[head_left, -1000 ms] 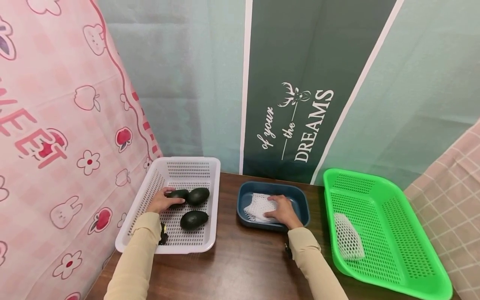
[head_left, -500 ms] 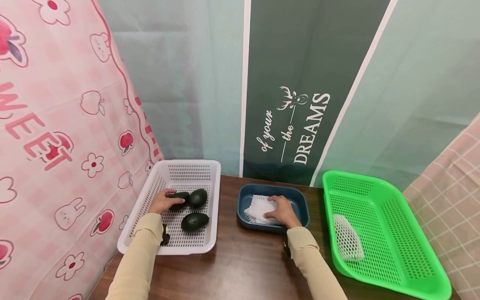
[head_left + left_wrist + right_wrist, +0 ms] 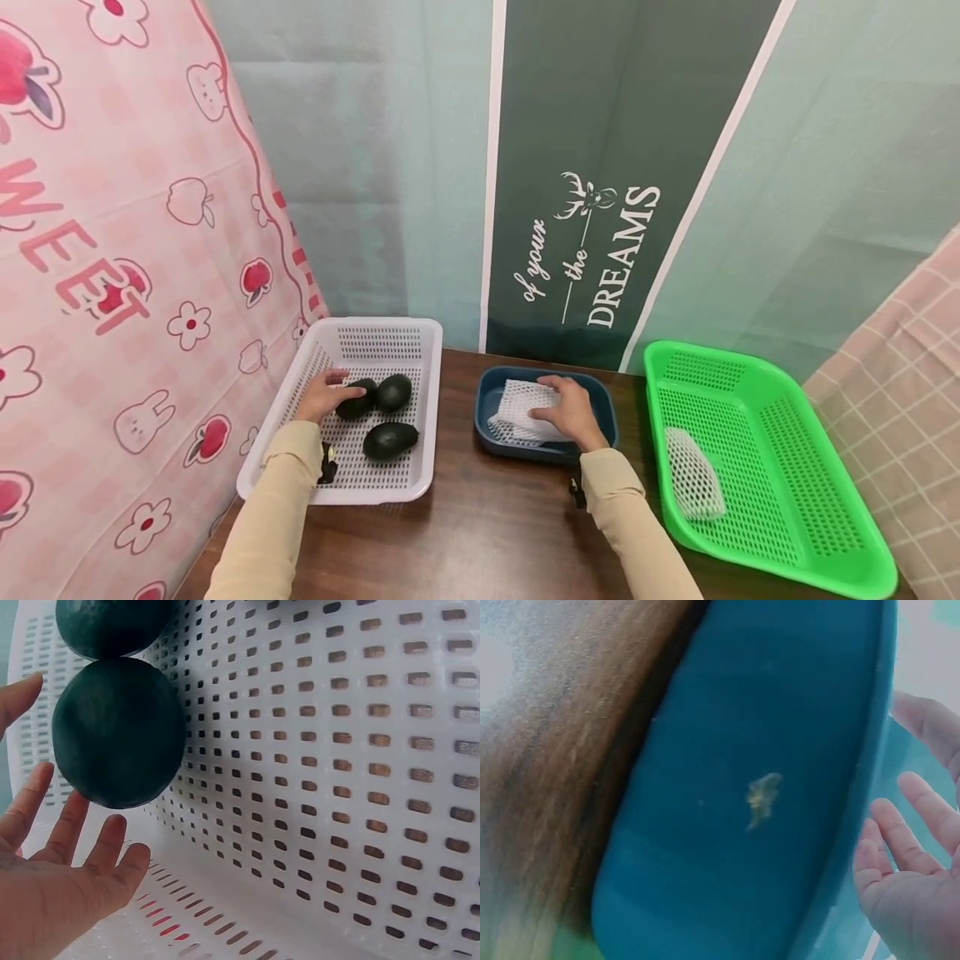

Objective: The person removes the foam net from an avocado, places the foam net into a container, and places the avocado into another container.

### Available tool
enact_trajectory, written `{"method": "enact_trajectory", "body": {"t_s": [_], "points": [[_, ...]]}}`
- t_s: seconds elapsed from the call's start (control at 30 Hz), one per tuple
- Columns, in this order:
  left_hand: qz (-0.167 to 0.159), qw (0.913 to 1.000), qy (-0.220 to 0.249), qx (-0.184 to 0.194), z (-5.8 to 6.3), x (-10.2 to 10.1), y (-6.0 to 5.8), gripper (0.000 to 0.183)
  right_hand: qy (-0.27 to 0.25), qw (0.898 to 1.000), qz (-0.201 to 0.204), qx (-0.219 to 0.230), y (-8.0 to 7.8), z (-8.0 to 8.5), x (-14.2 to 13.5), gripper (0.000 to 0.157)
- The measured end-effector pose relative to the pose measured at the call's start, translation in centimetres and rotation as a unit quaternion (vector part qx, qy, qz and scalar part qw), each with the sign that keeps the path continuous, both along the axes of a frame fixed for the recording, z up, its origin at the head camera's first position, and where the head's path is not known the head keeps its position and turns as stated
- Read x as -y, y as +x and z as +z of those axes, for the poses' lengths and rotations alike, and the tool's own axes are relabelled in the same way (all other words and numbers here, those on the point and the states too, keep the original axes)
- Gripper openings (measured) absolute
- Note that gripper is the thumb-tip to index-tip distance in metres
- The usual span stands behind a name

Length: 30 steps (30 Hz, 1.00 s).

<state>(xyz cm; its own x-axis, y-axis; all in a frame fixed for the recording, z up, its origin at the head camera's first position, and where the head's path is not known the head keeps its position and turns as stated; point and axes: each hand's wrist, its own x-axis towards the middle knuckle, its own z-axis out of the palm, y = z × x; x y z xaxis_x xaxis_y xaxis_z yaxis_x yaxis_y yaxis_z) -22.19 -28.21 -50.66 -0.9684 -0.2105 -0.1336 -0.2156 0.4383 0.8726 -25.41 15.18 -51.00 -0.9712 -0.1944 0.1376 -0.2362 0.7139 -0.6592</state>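
Note:
In the head view, my left hand (image 3: 321,398) is in the white basket (image 3: 431,417), beside a dark green avocado (image 3: 356,403). In the left wrist view, its fingers are loosely spread around the near end of that avocado (image 3: 118,735); I cannot tell which tips touch. Another avocado (image 3: 393,393) lies against it, and a third (image 3: 390,441) lies nearer me. Over the blue tray (image 3: 603,408), my right hand (image 3: 572,410) holds a white foam net sleeve (image 3: 525,406) between thumb and fingers. More white netting lies beneath it. The sleeve is not clearly seen in the right wrist view.
A green basket (image 3: 780,467) stands on the right, with a net-wrapped item (image 3: 693,475) by its left wall. The brown wooden table (image 3: 480,533) runs along the front. Curtains (image 3: 390,167) hang behind and at both sides.
My right hand has lifted the foam net sleeve slightly up from the netting below. The avocado by my left hand has turned or shifted a little, and the left fingers have loosened.

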Motion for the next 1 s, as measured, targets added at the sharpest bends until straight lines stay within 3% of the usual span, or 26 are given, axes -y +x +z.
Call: {"method": "enact_trajectory", "body": {"t_s": [0.5, 1.0], "points": [[0.004, 0.9999, -0.006, -0.016, 1.9, -0.5, 0.0, 0.062, -0.053, 0.998, -0.001, -0.029, 0.6, 1.9, 0.4, 0.056], [0.003, 0.9974, 0.024, -0.068, 4.8, -2.4, -1.4, 0.060, -0.080, 0.992, 0.014, -0.092, 0.7, 5.0, 0.2, 0.054]]}}
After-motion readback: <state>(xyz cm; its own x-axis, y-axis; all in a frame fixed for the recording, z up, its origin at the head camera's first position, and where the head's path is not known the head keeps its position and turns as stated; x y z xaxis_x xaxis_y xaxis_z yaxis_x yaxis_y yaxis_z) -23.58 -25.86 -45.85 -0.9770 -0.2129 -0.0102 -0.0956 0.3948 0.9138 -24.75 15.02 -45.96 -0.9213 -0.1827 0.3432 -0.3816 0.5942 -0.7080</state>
